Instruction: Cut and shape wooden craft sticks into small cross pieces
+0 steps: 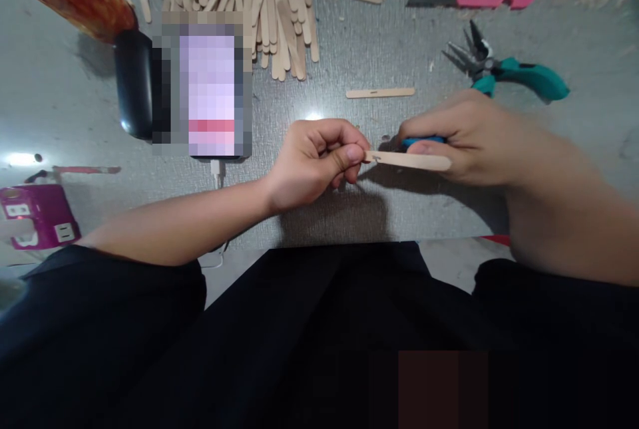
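The left hand [317, 161] pinches the stick [412, 161], its long axis running rightward to the right hand [469, 140], gripping a blue object [424, 141].

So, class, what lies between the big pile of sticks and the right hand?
In the head view, a single stick with a small dark mark lies there, apart from both the pile and the right hand.

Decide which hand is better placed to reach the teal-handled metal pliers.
Right, probably: the right hand lies nearer the pliers, though gripping a blue object; the left hand, farther, pinches a flat wooden stick.
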A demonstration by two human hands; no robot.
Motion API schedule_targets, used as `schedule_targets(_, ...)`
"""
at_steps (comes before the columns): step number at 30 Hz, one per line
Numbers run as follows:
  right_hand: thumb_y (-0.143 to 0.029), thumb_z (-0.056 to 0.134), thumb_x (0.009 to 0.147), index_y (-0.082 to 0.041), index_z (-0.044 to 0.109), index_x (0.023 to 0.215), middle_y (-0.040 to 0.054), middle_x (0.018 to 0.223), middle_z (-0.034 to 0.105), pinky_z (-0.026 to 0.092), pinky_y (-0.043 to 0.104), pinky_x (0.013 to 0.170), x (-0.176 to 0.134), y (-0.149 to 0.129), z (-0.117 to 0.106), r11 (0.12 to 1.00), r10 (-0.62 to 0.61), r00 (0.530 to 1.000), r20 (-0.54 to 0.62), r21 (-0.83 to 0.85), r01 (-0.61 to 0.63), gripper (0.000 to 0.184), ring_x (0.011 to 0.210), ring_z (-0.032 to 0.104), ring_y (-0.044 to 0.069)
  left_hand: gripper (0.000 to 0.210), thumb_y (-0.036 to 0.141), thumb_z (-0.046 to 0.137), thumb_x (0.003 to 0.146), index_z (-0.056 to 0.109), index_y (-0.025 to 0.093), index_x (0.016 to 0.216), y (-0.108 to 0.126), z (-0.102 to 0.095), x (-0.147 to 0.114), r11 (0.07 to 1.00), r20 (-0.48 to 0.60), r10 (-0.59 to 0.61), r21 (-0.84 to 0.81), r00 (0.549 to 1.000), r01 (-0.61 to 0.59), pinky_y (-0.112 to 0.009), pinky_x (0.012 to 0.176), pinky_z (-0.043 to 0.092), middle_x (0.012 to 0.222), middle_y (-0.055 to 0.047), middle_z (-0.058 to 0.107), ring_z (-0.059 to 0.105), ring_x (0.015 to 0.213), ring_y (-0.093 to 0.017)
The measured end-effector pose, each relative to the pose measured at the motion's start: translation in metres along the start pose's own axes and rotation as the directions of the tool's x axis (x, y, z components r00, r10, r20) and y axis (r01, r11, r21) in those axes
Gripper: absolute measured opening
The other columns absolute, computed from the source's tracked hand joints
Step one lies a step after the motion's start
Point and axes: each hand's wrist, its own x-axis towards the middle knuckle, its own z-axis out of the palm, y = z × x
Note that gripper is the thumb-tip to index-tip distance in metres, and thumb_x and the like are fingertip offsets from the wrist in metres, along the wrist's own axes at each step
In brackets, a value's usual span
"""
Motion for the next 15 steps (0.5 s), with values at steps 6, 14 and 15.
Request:
schedule_targets(6, -0.095, 0.037, 0.112, -0.027, 0.058, 0.075, -0.0030, 0.058, 0.050, 0.025, 0.038, 0.059, -0.002, 0.017, 0.013, 0.994, -0.049, 0.982, -0.183, -0.104, 0.030, 0.080, 0.053, 0.044, 0.013, 0.055, 0.067, 0.098, 0.090, 0.072, 0.019, 0.084, -0.002, 0.000, -0.002, 1.000, -0.024, -0.006, -0.027, 1.000, 0.005, -0.020, 0.038, 0.037, 0.059, 0.001, 0.070, 0.052, 0.042, -0.006)
schedule_targets(14, -0.087, 0.042, 0.116, -0.029, 0.054, 0.079, -0.0005, 0.064, 0.056, 0.027, 0.044, 0.059, -0.002, 0.010, 0.015, 0.974, -0.132, 0.953, -0.271, -0.213, 0.075, 0.070, 0.058, 0.052, 0.021, 0.058, 0.072, 0.092, 0.094, 0.067, 0.021, 0.082, -0.002, 0.001, -0.002, 1.000, -0.028, 0.003, -0.006, 1.000, -0.003, -0.021, 0.037, 0.035, 0.058, 0.001, 0.069, 0.047, 0.039, -0.006)
schedule_targets(15, -0.087, 0.042, 0.115, -0.029, 0.055, 0.079, -0.0001, 0.065, 0.058, 0.027, 0.045, 0.059, -0.002, 0.007, 0.014, 0.975, -0.113, 0.958, -0.262, -0.217, 0.055, 0.070, 0.059, 0.053, 0.022, 0.058, 0.072, 0.092, 0.094, 0.067, 0.021, 0.082, -0.001, 0.001, -0.002, 1.000, -0.027, 0.001, -0.008, 1.000, -0.001, -0.021, 0.037, 0.035, 0.058, 0.001, 0.069, 0.048, 0.039, -0.006)
